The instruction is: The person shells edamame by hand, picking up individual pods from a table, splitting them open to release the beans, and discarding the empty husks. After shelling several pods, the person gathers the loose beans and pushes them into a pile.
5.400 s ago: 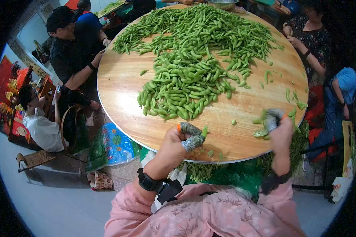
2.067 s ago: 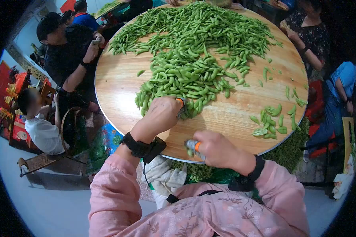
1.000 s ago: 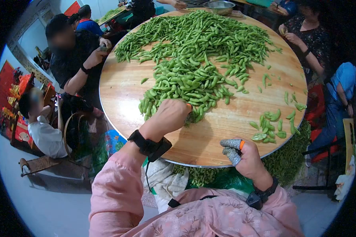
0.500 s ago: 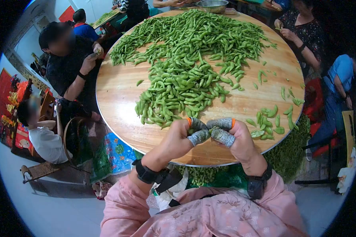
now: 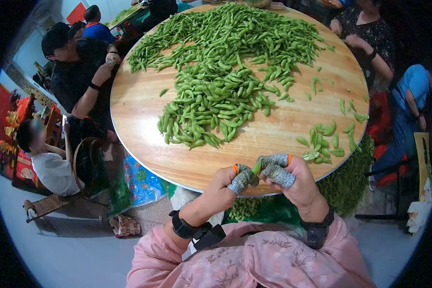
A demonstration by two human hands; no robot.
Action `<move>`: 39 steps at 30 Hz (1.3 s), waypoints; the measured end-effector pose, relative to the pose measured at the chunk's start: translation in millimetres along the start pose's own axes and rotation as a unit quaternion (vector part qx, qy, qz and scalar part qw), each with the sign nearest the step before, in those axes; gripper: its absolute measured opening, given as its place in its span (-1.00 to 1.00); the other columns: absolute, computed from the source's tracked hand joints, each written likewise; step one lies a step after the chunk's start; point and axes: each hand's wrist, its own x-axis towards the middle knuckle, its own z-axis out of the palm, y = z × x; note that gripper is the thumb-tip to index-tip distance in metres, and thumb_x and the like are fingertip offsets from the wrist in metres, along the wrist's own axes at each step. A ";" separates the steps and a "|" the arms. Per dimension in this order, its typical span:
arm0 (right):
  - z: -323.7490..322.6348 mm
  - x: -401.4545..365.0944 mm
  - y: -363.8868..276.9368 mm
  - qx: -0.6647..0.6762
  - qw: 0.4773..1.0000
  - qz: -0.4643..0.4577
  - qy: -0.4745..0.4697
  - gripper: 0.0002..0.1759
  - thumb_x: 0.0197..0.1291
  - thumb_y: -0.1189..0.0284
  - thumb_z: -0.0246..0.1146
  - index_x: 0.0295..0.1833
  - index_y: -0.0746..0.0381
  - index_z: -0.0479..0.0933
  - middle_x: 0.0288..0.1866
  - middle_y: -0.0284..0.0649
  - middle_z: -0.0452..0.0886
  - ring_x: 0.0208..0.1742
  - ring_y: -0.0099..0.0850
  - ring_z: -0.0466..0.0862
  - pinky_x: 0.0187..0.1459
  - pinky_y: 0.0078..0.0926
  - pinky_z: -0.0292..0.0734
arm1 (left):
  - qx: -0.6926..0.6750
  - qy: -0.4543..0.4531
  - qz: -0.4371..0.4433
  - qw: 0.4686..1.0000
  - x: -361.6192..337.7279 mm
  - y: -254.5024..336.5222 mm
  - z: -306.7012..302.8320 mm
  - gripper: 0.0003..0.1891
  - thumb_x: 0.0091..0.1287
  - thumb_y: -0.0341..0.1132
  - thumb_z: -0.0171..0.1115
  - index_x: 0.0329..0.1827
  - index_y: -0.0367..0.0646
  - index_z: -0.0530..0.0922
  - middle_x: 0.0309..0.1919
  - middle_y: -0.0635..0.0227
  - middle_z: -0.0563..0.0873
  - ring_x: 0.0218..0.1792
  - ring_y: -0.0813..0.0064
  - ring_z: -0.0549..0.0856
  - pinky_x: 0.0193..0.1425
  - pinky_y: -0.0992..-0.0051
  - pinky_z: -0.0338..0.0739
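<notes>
A green edamame pod (image 5: 257,168) is pinched between my two hands, just over the near edge of the round table. My left hand (image 5: 225,185) grips its lower side, thumb and finger closed in grey knitted finger covers with an orange band. From the other side my right hand (image 5: 295,177), in the same covers, closes on the pod; part of it is hidden behind the fingers. Beyond the hands a big heap of edamame pods (image 5: 211,101) spreads over the wooden tabletop (image 5: 139,113). Below the table edge, shelled beans (image 5: 245,209) lie on green plastic.
Loose pods (image 5: 321,139) lie at the table's right. A person in black (image 5: 81,67) sits at the left, another in a dark patterned top (image 5: 372,36) at the far right. Stripped stalks (image 5: 348,185) are piled on the floor at right, near a blue plastic bag (image 5: 141,182) at left.
Both hands have come slightly lower and nearer to me, and a pod now shows between the fingertips. The view has shifted a little, so the heap appears higher and further left.
</notes>
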 end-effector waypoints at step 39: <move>3.3 -7.5 13.7 -0.029 0.999 0.008 0.011 -0.85 0.02 0.45 0.15 -0.34 0.33 0.47 -0.40 -0.30 0.54 -0.39 -0.56 0.53 -0.34 -0.64 0.46 | 0.425 0.115 0.182 0.879 -6.5 2.0 12.0 -0.81 -0.11 -0.43 0.14 -0.39 -0.25 0.43 -0.49 0.03 0.51 -0.36 0.06 0.52 -0.39 0.24 0.39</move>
